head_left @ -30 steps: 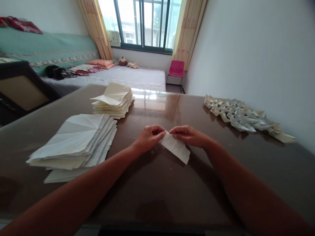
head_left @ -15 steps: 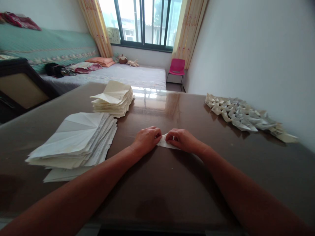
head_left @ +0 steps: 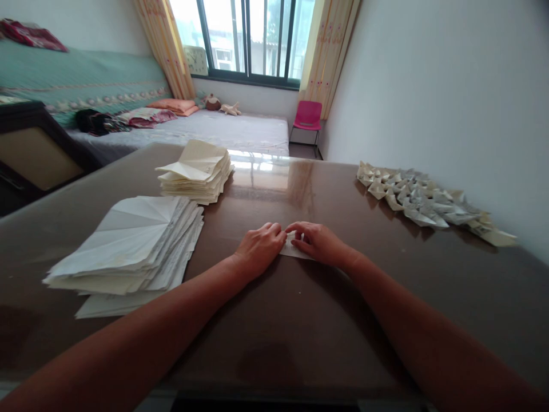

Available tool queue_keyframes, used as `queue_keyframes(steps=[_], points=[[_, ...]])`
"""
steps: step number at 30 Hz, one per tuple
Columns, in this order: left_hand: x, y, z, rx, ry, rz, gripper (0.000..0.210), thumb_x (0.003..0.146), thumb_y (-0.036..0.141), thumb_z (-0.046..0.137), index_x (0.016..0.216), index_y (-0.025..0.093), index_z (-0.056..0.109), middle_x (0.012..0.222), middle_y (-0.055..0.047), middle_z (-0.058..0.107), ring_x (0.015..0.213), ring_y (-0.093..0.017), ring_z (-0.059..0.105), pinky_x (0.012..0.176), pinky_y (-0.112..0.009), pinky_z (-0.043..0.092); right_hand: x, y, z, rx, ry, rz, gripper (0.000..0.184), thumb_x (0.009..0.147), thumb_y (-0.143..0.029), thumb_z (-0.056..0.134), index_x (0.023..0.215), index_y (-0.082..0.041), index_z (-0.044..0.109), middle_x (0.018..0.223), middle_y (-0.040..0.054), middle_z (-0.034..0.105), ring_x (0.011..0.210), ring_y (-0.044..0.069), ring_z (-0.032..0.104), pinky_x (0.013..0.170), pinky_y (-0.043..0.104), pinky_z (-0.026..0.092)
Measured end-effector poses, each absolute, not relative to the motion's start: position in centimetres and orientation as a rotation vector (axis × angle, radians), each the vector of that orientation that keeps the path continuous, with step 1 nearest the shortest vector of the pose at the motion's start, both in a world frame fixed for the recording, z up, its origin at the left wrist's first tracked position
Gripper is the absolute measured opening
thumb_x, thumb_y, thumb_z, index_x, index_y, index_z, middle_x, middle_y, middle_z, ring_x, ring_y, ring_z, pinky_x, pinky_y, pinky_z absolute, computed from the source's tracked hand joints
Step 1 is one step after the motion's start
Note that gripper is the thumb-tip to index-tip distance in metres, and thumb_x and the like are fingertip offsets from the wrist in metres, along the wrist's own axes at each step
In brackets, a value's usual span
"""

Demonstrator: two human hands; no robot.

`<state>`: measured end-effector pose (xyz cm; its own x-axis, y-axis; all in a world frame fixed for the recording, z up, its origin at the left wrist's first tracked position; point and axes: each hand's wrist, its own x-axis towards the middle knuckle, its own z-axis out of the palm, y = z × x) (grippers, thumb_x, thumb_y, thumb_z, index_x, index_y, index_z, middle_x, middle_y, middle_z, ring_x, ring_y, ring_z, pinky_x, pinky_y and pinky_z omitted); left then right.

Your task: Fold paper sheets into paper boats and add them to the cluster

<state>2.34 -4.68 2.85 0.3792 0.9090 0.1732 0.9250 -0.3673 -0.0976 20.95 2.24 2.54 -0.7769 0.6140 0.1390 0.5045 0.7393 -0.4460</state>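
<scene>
A small folded piece of paper (head_left: 294,249) lies on the brown table between my hands, partly covered by them. My left hand (head_left: 261,245) has its fingers pressed together on the paper's left part. From the other side, my right hand (head_left: 316,240) curls its fingers over the paper, thumb below and index finger reaching toward my left fingertips. The fingers of both hands hide much of the paper, so its exact folded shape cannot be made out.
On the left stand a large stack of creased white paper (head_left: 128,240) and a cream paper stack (head_left: 199,171) behind it. Many folded paper pieces (head_left: 420,197) sit in rows at the right, near the wall. A bed (head_left: 244,131) and pink chair (head_left: 307,116) are beyond the table (head_left: 274,332).
My left hand has slid a little to the right along the paper, covering more of its left end. The right hand stays nearly in place, its index finger stretched further left.
</scene>
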Motion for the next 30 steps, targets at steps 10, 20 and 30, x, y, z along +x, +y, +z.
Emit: queue_keyframes(steps=[10, 20, 30], points=[[2.2, -6.0, 4.7, -2.570, -1.602, -0.054, 0.022, 0.094, 0.026, 0.042, 0.097, 0.019, 0.064, 0.099, -0.007, 0.061, 0.096, -0.022, 0.054, 0.063, -0.028, 0.047, 20.8, 0.3, 4.6, -0.907, -2.957, 0.143, 0.044, 0.093, -0.021, 0.041, 0.134, -0.036, 0.050, 0.106, 0.0045, 0.058, 0.084, 0.015, 0.059, 0.068, 0.024, 0.039], [2.3, -6.7, 5.9, -2.631, -1.661, 0.096, 0.022, 0.090, 0.020, 0.048, 0.086, 0.017, 0.070, 0.086, -0.007, 0.071, 0.083, -0.021, 0.062, 0.058, -0.028, 0.043, 20.4, -0.5, 5.5, -0.904, -3.032, 0.054, 0.045, 0.096, -0.027, 0.042, 0.138, -0.042, 0.042, 0.109, 0.0034, 0.056, 0.093, 0.016, 0.057, 0.071, 0.024, 0.039], [2.8, -7.0, 6.3, -2.629, -1.633, 0.141, 0.016, 0.084, 0.014, 0.055, 0.083, 0.016, 0.070, 0.083, -0.007, 0.070, 0.081, -0.023, 0.062, 0.058, -0.029, 0.044, 19.9, -1.6, 5.8, -1.027, -3.022, -0.022, 0.039, 0.095, -0.024, 0.042, 0.131, -0.035, 0.049, 0.112, 0.0064, 0.057, 0.099, 0.019, 0.055, 0.074, 0.026, 0.041]])
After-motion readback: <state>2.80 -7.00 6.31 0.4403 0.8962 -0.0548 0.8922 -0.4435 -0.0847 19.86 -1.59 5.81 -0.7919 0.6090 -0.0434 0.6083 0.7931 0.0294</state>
